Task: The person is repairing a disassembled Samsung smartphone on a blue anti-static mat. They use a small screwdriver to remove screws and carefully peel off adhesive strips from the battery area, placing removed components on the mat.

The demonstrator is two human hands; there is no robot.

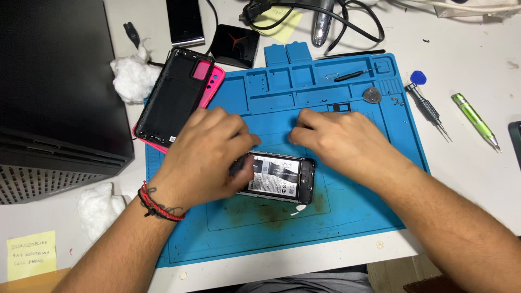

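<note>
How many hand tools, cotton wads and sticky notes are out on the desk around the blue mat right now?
Screwdrivers: 3, the black precision screwdriver, the green screwdriver and the small black screwdriver on the blue mat.
Cotton wads: 2, upper cotton wad and lower cotton wad.
Yellow sticky notes: 2, top note and bottom-left note.
Total: 7

Opened phone [279, 176] sits on the work mat [347, 211], partly under my left hand [209, 157]; my right hand [336, 138] is just behind it. Back cover [173, 97] lies at the mat's far-left corner, screwdrivers [450, 116] off its right edge on the table [477, 179].
</note>
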